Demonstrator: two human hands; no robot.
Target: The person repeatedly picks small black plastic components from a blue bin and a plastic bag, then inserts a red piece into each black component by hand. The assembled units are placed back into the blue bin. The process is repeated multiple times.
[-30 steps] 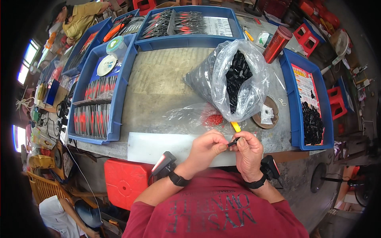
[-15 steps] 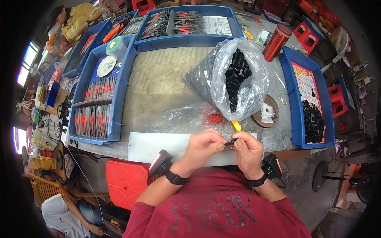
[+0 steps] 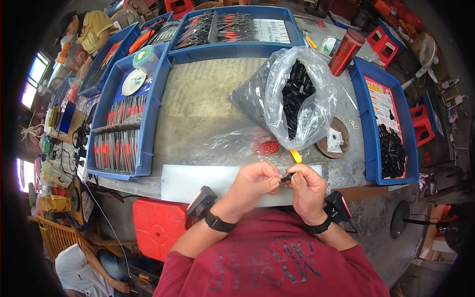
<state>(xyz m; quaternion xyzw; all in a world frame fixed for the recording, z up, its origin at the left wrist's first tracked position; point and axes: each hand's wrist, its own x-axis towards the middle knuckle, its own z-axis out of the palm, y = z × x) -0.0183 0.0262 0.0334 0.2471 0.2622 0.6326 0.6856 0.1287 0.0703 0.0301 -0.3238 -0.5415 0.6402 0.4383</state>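
Observation:
A small black plastic part [image 3: 286, 177] is pinched between the fingertips of my left hand [image 3: 256, 184] and my right hand [image 3: 308, 192], over a white sheet [image 3: 198, 185] at the table's near edge. Both hands are closed on it, and the fingers cover most of it. Just beyond my fingers lies a yellow handle [image 3: 296, 156]. A clear bag of tiny red pieces [image 3: 267, 147] rests past my left hand. Farther back, a large clear plastic bag [image 3: 273, 94] stands open, full of black plastic parts [image 3: 297, 94].
At the right, a blue tray [image 3: 365, 143] holds black parts. Blue trays [image 3: 157, 99] of black-and-red pieces stand left, another blue tray [image 3: 232, 51] at the back. A red tumbler [image 3: 346, 52] and brown dish [image 3: 338, 151] sit right. A red stool [image 3: 158, 227] is below; co-workers sit left.
My hands stay in nearly the same place, still pinching the small black part, with slight finger movement. At the upper left, the co-worker in yellow has shifted an arm.

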